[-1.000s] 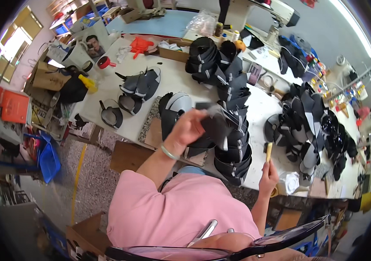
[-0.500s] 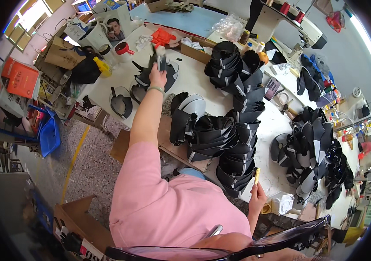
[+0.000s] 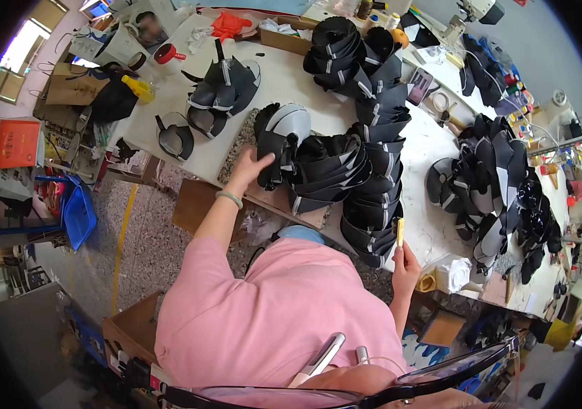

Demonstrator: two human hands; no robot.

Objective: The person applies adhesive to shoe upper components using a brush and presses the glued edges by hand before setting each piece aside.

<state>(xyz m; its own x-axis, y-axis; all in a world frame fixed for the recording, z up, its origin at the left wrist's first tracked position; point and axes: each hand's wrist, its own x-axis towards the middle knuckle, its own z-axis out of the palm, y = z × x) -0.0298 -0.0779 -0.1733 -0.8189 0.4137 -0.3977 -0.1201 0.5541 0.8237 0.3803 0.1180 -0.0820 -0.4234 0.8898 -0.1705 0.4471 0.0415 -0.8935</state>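
My left hand (image 3: 249,168) is open, thumb stretched out, beside a group of black-and-grey shoe uppers (image 3: 288,126) at the table's near edge. Its fingertips come close to the black side of the nearest upper; whether they touch it I cannot tell. My right hand (image 3: 405,266), at the front edge of the table, is closed around a small yellow-handled brush (image 3: 400,233) held upright. Nested shoe uppers (image 3: 328,170) stand between my hands. Farther left, a few more uppers (image 3: 225,85) are piled together, with a single one (image 3: 176,140) lying nearer.
A tall row of nested uppers (image 3: 335,51) reaches the back of the white table (image 3: 284,78). To the right lies a large heap of uppers (image 3: 485,177). A phone (image 3: 420,85), a yellow bottle (image 3: 139,88) and a carton (image 3: 284,37) stand around. A blue bin (image 3: 80,215) is left.
My left hand has come back from the far-left pile to the near group, leaving a dark upper standing on that pile. My right hand still holds the brush. The whole view has shifted.
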